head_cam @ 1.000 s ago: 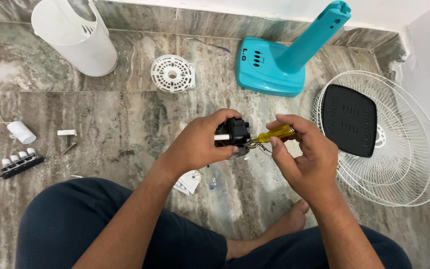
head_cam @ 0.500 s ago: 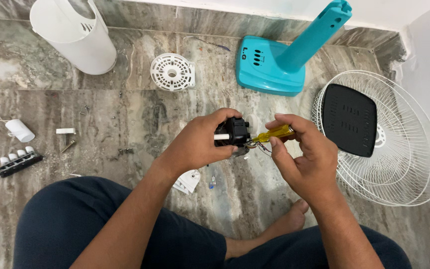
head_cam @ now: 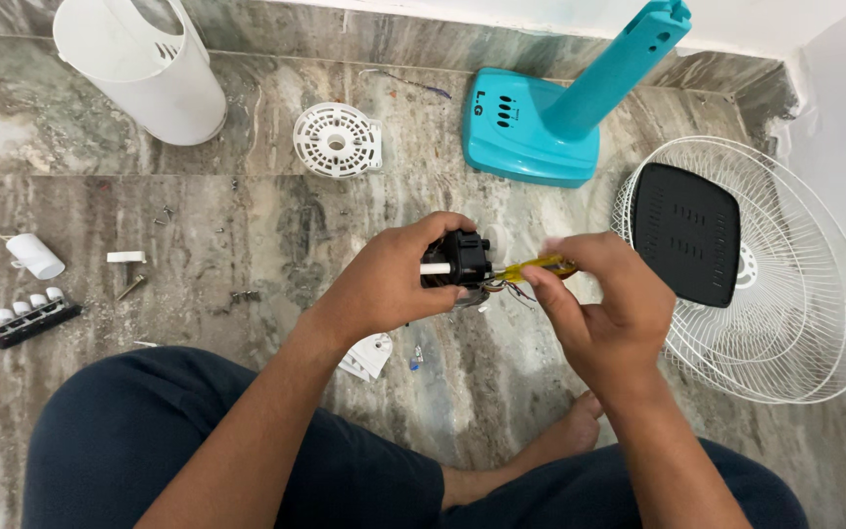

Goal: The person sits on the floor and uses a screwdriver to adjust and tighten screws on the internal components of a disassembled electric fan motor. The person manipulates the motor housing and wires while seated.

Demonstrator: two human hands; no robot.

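Sitting on a grey-brown marble floor (head_cam: 149, 206), the person is looking down through the head camera at both hands working near the middle of the picture. The left hand (head_cam: 389, 284) is wrapping its fingers (head_cam: 423, 235) around a small black plastic motor part with a short white shaft (head_cam: 457, 260), gripping it firmly just above the lap. The right hand (head_cam: 609, 313) is pinching a slim yellow-handled screwdriver (head_cam: 536, 267) between thumb and fingertips, its tip touching the black part at that part's 3 o'clock side; the upper fingers are blurring, so their exact hold cannot be told. Thin wires are hanging below the black part.

At 12 o'clock from the hands a round white perforated plastic disc (head_cam: 337, 140) is lying flat. At 1 o'clock a turquoise plastic fan base with a slanted column (head_cam: 540, 137) is standing near the wall. At 3 o'clock a white wire fan guard (head_cam: 795, 323) is lying on the floor, carrying a black rectangular plastic cover (head_cam: 685, 232) inside it. At 11 o'clock a white cylindrical plastic housing (head_cam: 144, 69) is standing well apart. At 9 o'clock a small white plastic cap (head_cam: 36, 257), a black switch strip with white buttons (head_cam: 29, 316) and a small white block (head_cam: 126, 257) are lying near one another. A white plastic piece (head_cam: 369, 355) is resting just below the left wrist, beside the dark blue trouser leg (head_cam: 198, 441).
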